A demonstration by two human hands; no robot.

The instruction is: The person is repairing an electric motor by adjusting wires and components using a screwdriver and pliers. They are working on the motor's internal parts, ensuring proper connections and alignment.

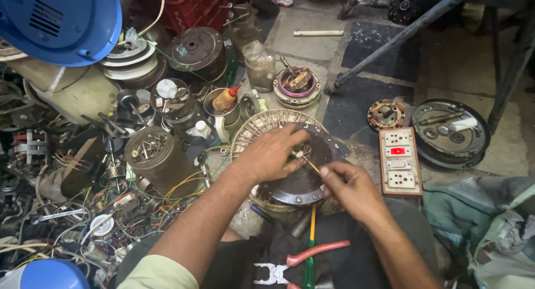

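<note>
Head view: both hands (312,169) pinch, seemingly, thin wires (305,158) atop motor (295,183).

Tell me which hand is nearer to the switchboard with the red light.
Right. The right hand pinches a thin wire just left of the switchboard; the left hand rests farther left on the round motor housing.

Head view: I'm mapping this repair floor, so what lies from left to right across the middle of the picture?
Tin of screws → left hand on the round motor housing → right hand → switch-and-socket board → round metal cover holding small parts.
</note>
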